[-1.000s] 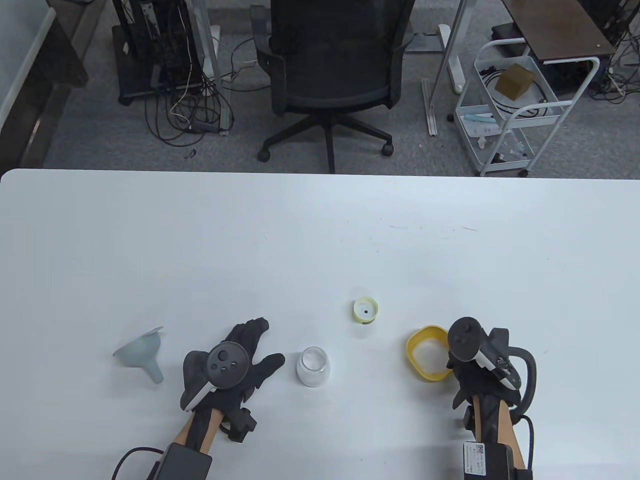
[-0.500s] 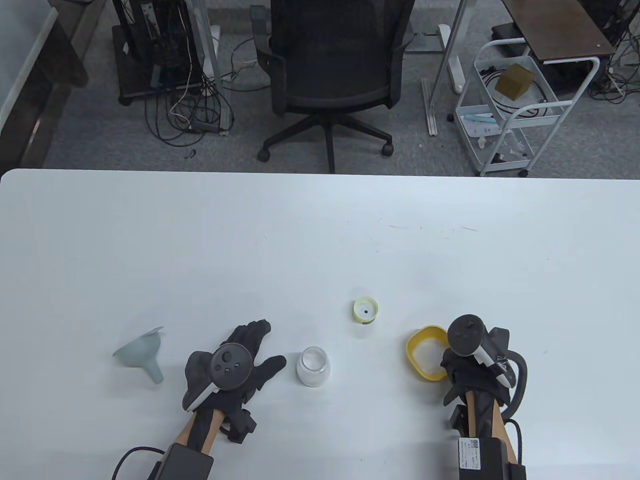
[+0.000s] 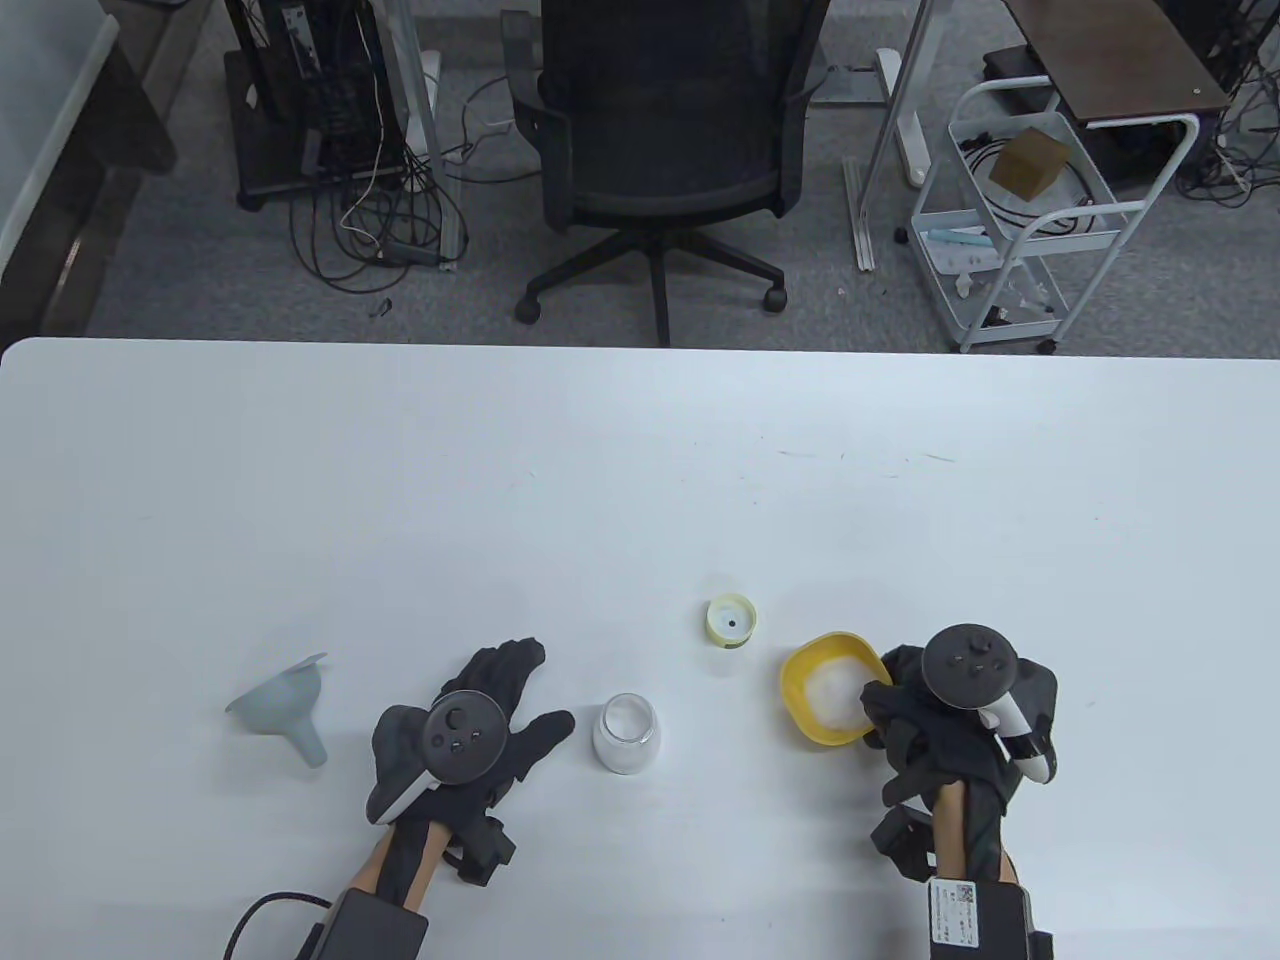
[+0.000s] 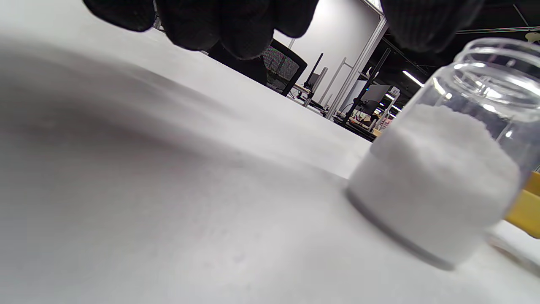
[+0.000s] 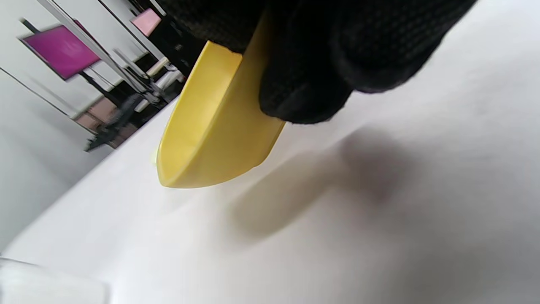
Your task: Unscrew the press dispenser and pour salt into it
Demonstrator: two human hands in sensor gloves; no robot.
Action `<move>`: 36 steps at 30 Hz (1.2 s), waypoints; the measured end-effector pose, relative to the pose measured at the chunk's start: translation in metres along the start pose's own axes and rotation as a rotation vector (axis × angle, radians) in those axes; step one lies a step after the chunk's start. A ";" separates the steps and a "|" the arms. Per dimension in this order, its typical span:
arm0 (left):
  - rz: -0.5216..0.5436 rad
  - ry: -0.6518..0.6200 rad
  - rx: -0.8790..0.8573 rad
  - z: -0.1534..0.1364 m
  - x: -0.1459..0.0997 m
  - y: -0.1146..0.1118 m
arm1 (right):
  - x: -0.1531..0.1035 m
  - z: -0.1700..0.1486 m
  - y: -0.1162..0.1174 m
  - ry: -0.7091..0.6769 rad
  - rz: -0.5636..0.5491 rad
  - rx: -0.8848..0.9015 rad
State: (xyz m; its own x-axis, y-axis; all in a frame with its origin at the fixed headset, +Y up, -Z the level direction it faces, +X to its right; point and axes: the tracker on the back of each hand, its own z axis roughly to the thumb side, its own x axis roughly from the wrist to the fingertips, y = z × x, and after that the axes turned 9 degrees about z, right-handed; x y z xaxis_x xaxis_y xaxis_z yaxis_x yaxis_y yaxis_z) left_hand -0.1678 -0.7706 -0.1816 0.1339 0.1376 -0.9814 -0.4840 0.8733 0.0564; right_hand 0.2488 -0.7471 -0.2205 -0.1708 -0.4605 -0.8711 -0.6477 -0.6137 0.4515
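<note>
Yellow bowl (image 3: 812, 715) lifted, shifted left over white table (image 3: 640, 480).

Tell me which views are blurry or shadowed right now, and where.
Table view: sharp, evenly lit. Left wrist view: near table soft and dim under the left hand; glass jar fairly sharp, glints on its rim. Right wrist view: yellow bowl, gripped by the right hand, casts a soft shadow; background blurred.
</note>
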 end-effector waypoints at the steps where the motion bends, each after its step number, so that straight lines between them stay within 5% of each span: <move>1: 0.000 -0.002 0.000 0.000 0.000 0.000 | 0.000 0.002 0.002 -0.042 0.005 0.035; 10: 0.002 -0.015 0.017 0.001 0.000 -0.001 | 0.006 0.019 0.021 -0.293 0.154 0.297; 26: 0.003 -0.028 0.042 0.003 -0.002 -0.002 | 0.013 0.015 0.032 -0.419 0.264 0.585; 36: -0.037 -0.015 0.468 0.016 -0.001 0.002 | 0.013 0.016 0.035 -0.413 0.190 0.602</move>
State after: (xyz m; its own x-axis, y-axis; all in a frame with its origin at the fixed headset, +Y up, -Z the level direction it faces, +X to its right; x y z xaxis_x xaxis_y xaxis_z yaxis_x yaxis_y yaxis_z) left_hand -0.1547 -0.7615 -0.1772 0.1581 0.1065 -0.9817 -0.0376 0.9941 0.1018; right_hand 0.2122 -0.7640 -0.2191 -0.5073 -0.1730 -0.8442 -0.8532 -0.0368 0.5203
